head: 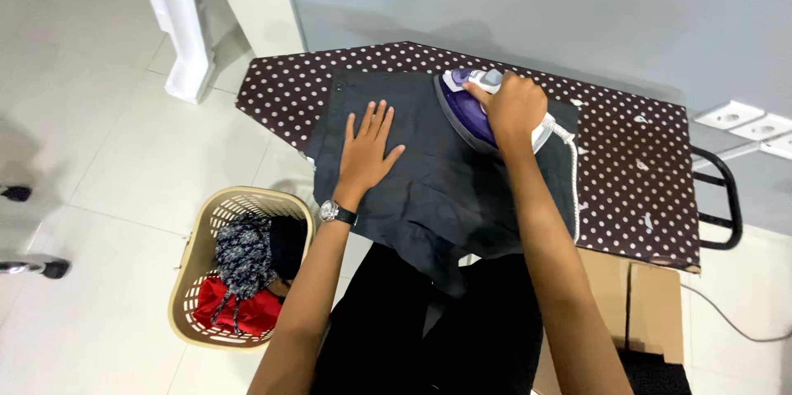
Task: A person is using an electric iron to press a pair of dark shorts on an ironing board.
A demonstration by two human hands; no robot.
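The scene was evenly and softly lit, with the brightest area found on the pale floor tiles (124, 197) at the left, which were nearly washed out. A broad, soft shadow was cast onto the grey wall (536, 7) beyond the far edge of the ironing board (635, 172), so light was judged to come from the near side and above. Faint shadows were seen beside the laundry basket (194, 279). No hard glare was noted. Slight softness and compression blur were present throughout, and straight lines were bent a little near the left edge. The dark garment (412, 172) was rendered with little visible detail.
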